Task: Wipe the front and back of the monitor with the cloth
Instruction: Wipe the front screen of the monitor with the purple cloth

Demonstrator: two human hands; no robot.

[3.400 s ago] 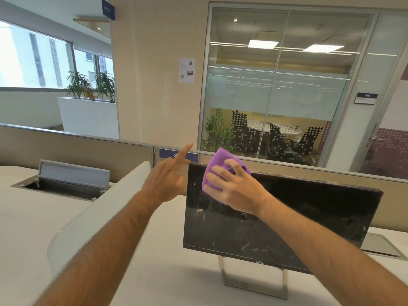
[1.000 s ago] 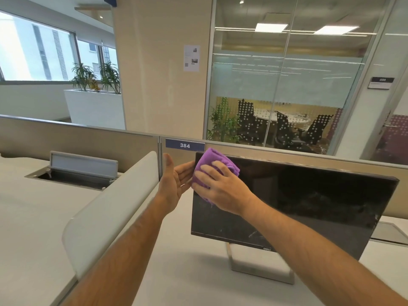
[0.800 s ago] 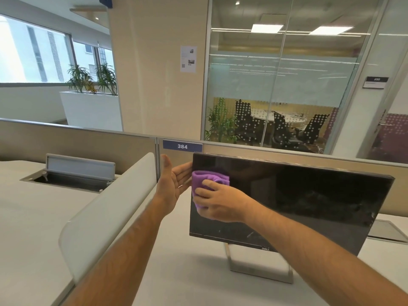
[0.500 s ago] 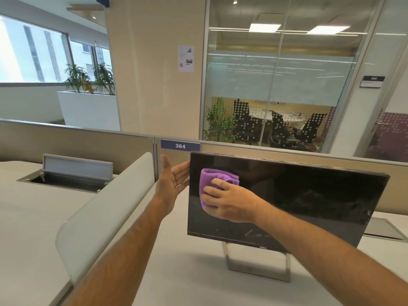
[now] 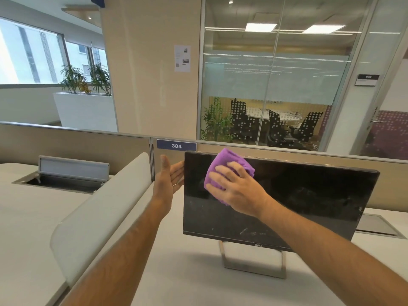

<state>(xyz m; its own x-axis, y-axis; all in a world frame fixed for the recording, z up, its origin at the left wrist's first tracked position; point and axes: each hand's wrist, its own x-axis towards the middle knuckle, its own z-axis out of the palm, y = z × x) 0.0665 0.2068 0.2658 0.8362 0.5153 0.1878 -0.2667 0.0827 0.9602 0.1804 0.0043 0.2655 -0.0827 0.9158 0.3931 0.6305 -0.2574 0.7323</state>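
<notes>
A black monitor (image 5: 309,195) stands on a silver stand (image 5: 254,268) on the white desk, its dark screen facing me with smudges near the bottom. My right hand (image 5: 236,191) presses a bunched purple cloth (image 5: 225,160) against the upper left of the screen, fingers bent over it; the cloth reaches the top edge. My left hand (image 5: 167,180) is flat with straight fingers at the monitor's left edge, and its fingertips are hidden behind the panel.
A curved white divider (image 5: 99,217) runs along the desk on the left. Beyond it is an open cable hatch (image 5: 66,173), with another hatch (image 5: 377,226) at the right. A beige partition (image 5: 77,142) labelled 384 stands just behind the monitor.
My right hand has slid the cloth up and to the right on the screen, from the left middle to the top edge. My left hand stays at the monitor's left edge.
</notes>
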